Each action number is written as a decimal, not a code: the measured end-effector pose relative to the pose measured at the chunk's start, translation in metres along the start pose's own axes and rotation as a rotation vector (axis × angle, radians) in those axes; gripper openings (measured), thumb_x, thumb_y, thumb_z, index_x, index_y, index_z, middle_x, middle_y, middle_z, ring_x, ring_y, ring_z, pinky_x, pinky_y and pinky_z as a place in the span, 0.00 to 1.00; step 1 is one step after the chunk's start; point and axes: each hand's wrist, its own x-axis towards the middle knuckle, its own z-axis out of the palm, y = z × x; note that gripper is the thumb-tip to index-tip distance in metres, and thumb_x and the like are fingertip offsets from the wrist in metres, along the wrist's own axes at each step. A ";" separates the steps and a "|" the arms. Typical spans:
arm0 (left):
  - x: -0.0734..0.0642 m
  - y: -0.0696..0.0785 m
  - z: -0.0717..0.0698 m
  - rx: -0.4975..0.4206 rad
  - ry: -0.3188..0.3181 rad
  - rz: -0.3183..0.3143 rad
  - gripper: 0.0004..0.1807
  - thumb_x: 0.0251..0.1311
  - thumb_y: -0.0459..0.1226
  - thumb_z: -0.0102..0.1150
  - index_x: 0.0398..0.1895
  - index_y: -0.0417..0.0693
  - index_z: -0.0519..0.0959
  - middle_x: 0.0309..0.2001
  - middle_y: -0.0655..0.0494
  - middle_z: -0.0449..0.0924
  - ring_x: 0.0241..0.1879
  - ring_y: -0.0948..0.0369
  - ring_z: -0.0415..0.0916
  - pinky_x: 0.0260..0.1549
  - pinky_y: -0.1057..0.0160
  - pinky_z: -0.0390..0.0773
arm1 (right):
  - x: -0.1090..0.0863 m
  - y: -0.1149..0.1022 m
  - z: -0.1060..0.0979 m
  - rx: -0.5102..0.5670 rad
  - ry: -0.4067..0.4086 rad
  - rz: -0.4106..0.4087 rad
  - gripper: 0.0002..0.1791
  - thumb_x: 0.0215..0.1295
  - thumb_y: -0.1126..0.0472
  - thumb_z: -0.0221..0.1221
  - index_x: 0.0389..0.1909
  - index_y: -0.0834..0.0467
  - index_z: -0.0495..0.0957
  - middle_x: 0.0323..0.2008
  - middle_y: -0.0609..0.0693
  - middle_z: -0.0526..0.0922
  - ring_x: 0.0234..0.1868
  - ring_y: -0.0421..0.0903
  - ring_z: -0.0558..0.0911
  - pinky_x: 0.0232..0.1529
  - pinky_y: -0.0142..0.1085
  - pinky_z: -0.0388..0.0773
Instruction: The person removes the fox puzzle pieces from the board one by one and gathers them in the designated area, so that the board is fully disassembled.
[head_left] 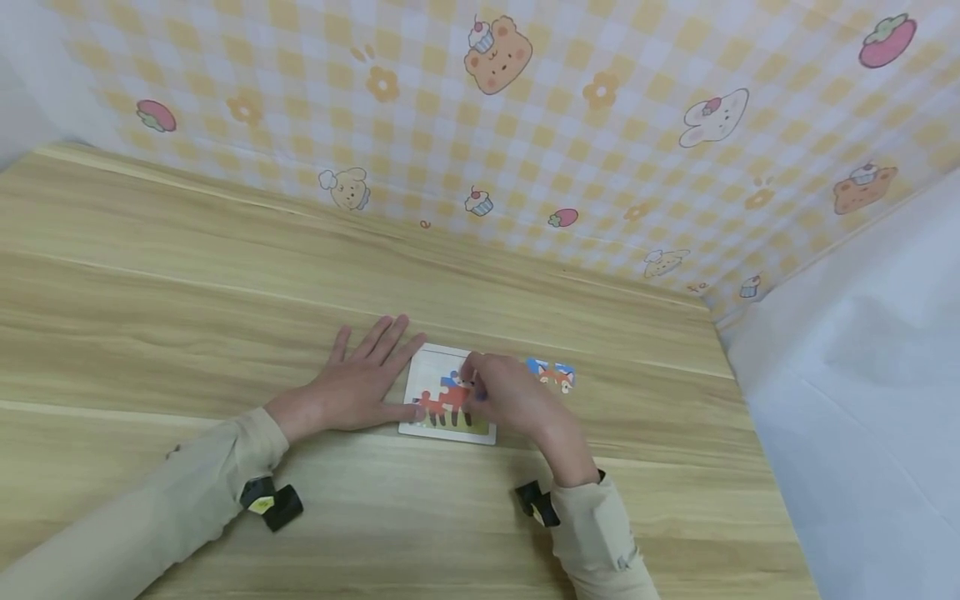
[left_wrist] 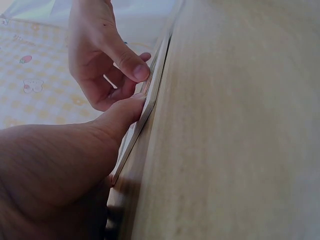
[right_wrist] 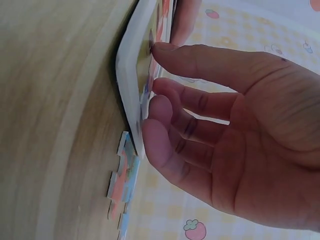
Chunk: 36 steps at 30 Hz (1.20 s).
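Thin wooden puzzle board (head_left: 438,367), light and stiff: left hand (head_left: 358,385) lies flat, steadying its edge; right hand (head_left: 510,398) fingers (right_wrist: 200,62) press a piece (head_left: 450,398) down.

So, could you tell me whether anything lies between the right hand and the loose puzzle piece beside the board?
Nothing visible does. The loose piece lies on bare table just right of the puzzle board, next to the right hand.

Head view from above; wrist views close, sharing puzzle board (head_left: 448,392).
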 end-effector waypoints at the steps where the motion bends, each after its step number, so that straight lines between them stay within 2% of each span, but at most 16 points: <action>1: 0.000 0.000 0.000 -0.001 0.000 -0.001 0.50 0.56 0.60 0.55 0.73 0.44 0.46 0.73 0.41 0.32 0.70 0.46 0.27 0.58 0.33 0.26 | 0.000 0.000 0.000 0.003 0.001 -0.004 0.12 0.56 0.67 0.63 0.42 0.59 0.76 0.24 0.45 0.75 0.24 0.41 0.72 0.28 0.30 0.72; 10: 0.000 0.000 0.000 -0.005 -0.001 0.001 0.50 0.56 0.60 0.55 0.73 0.44 0.46 0.73 0.41 0.33 0.70 0.46 0.27 0.57 0.33 0.26 | -0.001 0.002 0.001 0.042 -0.010 -0.024 0.12 0.57 0.66 0.63 0.41 0.58 0.74 0.19 0.46 0.71 0.20 0.40 0.69 0.24 0.30 0.68; 24: 0.001 0.000 0.000 0.000 -0.002 -0.006 0.50 0.56 0.59 0.55 0.73 0.45 0.46 0.73 0.41 0.33 0.70 0.46 0.27 0.57 0.33 0.26 | 0.000 0.003 0.001 0.062 -0.042 -0.030 0.14 0.58 0.66 0.62 0.44 0.59 0.71 0.20 0.46 0.72 0.20 0.40 0.69 0.23 0.30 0.67; 36: -0.002 0.002 -0.003 -0.013 0.005 0.000 0.50 0.56 0.60 0.54 0.73 0.43 0.47 0.72 0.39 0.35 0.70 0.45 0.29 0.57 0.32 0.28 | 0.000 0.001 0.000 0.063 -0.045 -0.018 0.13 0.59 0.66 0.62 0.43 0.57 0.71 0.21 0.46 0.74 0.19 0.41 0.70 0.22 0.30 0.67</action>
